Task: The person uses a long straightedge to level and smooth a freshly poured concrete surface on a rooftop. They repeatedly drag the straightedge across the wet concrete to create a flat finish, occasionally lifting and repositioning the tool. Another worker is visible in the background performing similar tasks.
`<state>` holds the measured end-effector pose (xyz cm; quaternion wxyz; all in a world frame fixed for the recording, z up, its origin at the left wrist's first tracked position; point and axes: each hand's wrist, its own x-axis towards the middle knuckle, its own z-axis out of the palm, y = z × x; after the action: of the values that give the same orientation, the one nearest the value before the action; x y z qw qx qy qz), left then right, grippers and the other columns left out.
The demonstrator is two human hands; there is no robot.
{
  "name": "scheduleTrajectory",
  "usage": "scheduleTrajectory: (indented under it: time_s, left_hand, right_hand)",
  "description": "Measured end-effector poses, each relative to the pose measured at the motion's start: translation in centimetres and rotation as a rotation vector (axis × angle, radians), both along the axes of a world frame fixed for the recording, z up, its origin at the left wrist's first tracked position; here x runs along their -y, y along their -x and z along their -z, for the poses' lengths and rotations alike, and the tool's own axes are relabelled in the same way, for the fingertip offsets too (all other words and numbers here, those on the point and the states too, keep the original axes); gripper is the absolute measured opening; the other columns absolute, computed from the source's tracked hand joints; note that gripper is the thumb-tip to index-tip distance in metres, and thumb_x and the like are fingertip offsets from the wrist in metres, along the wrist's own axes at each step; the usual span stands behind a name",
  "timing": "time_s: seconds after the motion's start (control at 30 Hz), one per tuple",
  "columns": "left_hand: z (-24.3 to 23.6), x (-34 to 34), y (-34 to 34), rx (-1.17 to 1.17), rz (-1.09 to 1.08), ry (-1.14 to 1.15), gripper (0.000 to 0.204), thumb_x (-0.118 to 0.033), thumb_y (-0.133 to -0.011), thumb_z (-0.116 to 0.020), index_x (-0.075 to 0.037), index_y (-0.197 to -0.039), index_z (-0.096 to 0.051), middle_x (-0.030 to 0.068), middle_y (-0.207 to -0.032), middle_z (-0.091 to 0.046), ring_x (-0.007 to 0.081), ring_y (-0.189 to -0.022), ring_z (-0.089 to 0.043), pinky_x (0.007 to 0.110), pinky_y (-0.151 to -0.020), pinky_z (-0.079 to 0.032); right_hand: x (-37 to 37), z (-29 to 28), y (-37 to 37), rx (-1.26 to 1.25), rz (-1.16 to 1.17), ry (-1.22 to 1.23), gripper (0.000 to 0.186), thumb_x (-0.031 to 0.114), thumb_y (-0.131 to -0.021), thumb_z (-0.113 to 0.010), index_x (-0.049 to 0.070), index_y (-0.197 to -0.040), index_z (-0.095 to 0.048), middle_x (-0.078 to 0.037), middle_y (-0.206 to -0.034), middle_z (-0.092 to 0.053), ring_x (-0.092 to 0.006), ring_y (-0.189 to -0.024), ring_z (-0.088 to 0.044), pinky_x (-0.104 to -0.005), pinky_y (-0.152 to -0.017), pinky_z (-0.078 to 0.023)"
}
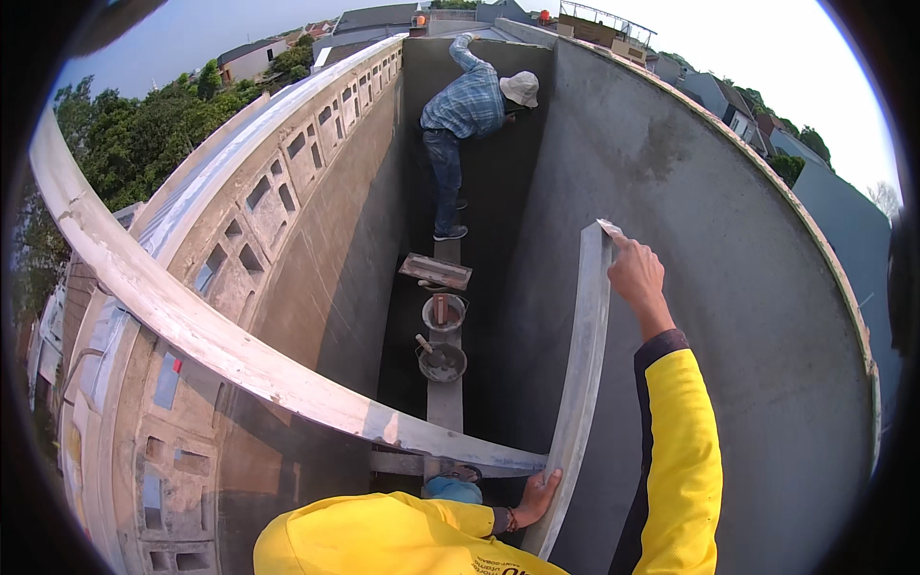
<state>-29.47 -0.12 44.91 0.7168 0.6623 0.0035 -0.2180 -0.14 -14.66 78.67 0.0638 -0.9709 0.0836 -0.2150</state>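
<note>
My left hand (538,499), with a band at its wrist, is closed around the lower part of a long grey metal straightedge (582,355). The bar slants upward in front of the right wall. At the bar's upper end is my right hand (637,276), its fingers closed by a small flat pale piece (608,228) that touches the bar's tip. What kind of piece it is, I cannot make out. Both my sleeves are yellow with dark cuffs. Behind my left hand, a long whitish curved-looking beam (240,355) crosses to the straightedge.
A plank (445,402) below carries two buckets, the nearer (441,361) with a trowel, and a flat float (436,271). Beyond, a co-worker (467,105) in a hat bends toward the grey right wall (709,249). Openwork blocks (259,206) top the left wall.
</note>
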Motion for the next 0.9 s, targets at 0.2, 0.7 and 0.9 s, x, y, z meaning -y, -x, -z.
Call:
scheduleTrajectory:
  time_s: [0.2,0.7,0.9]
  left_hand:
    - [0.1,0.1,-0.4,0.027,-0.072,0.05,0.074,-0.065,-0.101,-0.049,0.004,-0.119,-0.068,0.0155,-0.101,-0.072,0.0267,-0.098,-0.068,0.038,-0.09,-0.052]
    - [-1.5,0.1,-15.8,-0.157,-0.441,-0.073,0.09,-0.079,-0.089,-0.056,0.004,-0.122,-0.069,0.0198,-0.12,-0.071,0.0327,-0.116,-0.067,0.04,-0.1,-0.05]
    - [-6.4,-0.9,-19.1,-0.205,-0.467,-0.037,0.097,-0.083,-0.085,-0.057,0.005,-0.124,-0.068,0.0206,-0.12,-0.071,0.0354,-0.117,-0.066,0.041,-0.103,-0.049]
  right_hand:
    - [1.2,1.5,1.5,-0.107,-0.096,0.104,0.057,0.003,-0.082,-0.059,0.021,-0.134,-0.069,-0.017,-0.102,-0.076,-0.0385,-0.097,-0.072,-0.0484,-0.087,-0.057]
    - [-0.1,22.7,41.0,-0.509,0.331,-0.31,0.04,0.046,-0.091,-0.074,0.007,-0.098,-0.07,-0.017,-0.083,-0.067,-0.0419,-0.082,-0.065,-0.0505,-0.073,-0.053]
    - [-6.7,25.6,47.9,-0.279,0.418,-0.452,0.054,0.059,-0.078,-0.081,0.008,-0.09,-0.065,-0.014,-0.084,-0.066,-0.0388,-0.082,-0.065,-0.0509,-0.074,-0.05]
